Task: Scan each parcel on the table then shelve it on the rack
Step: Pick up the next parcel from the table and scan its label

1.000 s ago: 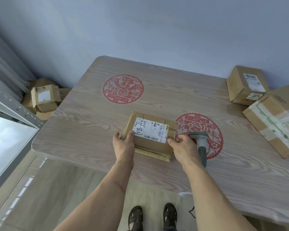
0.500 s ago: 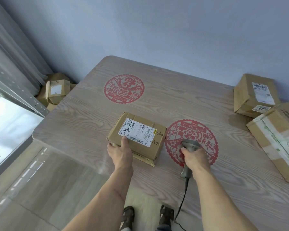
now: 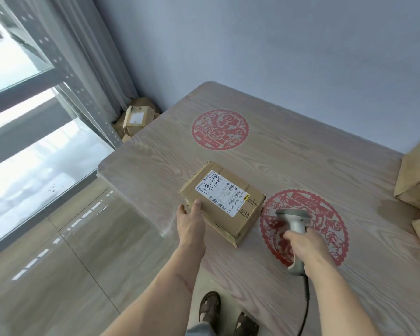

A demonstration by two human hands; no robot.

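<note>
Far left: metal rack (image 3: pixel 66 76) by the window; cardboard boxes (image 3: pixel 136 120) on the floor at its foot. Left hand (image 3: pixel 190 219) at the near-left corner of the parcel (image 3: pixel 222 202), thumb and straight fingers laid against it, not curled round. Parcel flat on the table (image 3: pixel 301 166), label up, near the front edge. Right hand (image 3: pixel 303 246) wrapped round the scanner (image 3: pixel 295 220) handle, head toward the parcel. Further parcels (image 3: pixel 417 175) at far right.

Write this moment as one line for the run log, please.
step: scan | left hand: steadies parcel, label up | right hand: grips scanner beside parcel | table: more boxes at right edge
</note>
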